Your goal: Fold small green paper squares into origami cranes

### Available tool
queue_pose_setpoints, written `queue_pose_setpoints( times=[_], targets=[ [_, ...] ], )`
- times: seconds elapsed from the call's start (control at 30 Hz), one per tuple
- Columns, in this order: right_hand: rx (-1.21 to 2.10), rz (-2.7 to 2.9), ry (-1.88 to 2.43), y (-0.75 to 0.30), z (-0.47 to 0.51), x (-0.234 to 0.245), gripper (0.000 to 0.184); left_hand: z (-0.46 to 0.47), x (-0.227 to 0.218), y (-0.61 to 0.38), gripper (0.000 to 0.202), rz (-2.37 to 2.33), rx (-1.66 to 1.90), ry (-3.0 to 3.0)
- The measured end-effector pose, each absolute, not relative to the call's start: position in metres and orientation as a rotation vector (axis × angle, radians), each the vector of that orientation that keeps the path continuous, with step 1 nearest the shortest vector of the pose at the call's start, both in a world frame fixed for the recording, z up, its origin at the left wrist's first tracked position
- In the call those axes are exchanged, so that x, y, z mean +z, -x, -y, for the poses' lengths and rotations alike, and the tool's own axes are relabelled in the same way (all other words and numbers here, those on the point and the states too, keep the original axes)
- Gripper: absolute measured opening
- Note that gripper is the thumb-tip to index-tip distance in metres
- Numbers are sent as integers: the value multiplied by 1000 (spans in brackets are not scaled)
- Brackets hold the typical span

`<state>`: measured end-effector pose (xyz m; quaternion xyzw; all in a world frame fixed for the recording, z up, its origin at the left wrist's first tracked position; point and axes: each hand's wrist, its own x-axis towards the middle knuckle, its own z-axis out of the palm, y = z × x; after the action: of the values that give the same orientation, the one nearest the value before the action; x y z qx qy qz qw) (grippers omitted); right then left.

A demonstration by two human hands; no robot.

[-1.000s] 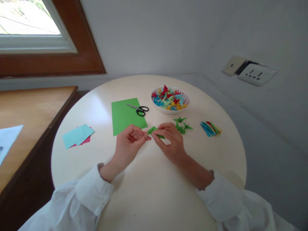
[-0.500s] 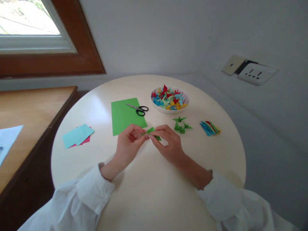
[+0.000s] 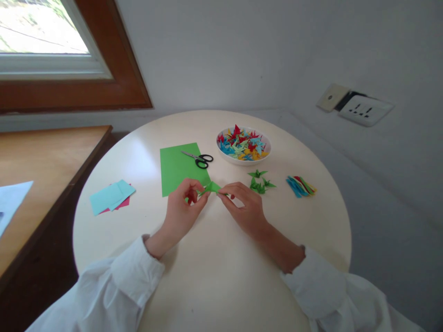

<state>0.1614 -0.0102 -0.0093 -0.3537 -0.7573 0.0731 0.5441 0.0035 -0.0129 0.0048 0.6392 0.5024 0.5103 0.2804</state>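
Observation:
Between my hands, a green paper crane [image 3: 212, 186] is held above the round white table [image 3: 207, 276], its wings drawn out to the sides. My left hand [image 3: 183, 203] pinches it at the left, and my right hand [image 3: 245, 205] pinches it at the right. Fingertips hide parts of the folded paper. Just past my right hand lie several finished green cranes [image 3: 261, 183]. Beyond my left hand is a green paper sheet [image 3: 176, 170], with black-handled scissors [image 3: 199, 159] resting across its right edge.
A white bowl [image 3: 238, 161] full of colourful paper cranes stands at the back. On the right lies a bundle of folded paper strips [image 3: 300, 186]. Light blue paper pieces [image 3: 110, 197] lie over red ones at the left. A wooden desk [image 3: 48, 152] stands beside the table.
My fingertips have moved apart, and more of the green crane shows between them, spread wider. The view has shifted slightly; the other things lie as before.

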Motion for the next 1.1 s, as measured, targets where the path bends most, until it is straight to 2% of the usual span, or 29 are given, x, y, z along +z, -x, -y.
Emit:
queue_pose_setpoints(
  times=[0.2, 0.37, 0.6, 0.8, 0.93, 1.1],
  targets=[
    [203, 1842, 818, -165, 9, -13, 14, 9, 2, 2, 17, -1198, 1320, -2091],
    [256, 1858, 795, -164, 9, -15, 14, 7, 0, 4, 10, -1102, 1187, -2152],
    [314, 1843, 815, -163, 10, -12, 10, 7, -2, 3, 6, -1109, 1249, -2233],
    [637, 1669, 936, -163, 9, -18, 3, 9, -2, 3, 7, -1121, 1267, -2262],
    [856, 1503, 924, -161, 8, -19, 8, 11, 0, 3, 9, -1138, 1225, -2244],
    [933, 1451, 901, -159, 8, -15, 9, 11, 1, 2, 8, -1142, 1189, -2213]
  ],
)
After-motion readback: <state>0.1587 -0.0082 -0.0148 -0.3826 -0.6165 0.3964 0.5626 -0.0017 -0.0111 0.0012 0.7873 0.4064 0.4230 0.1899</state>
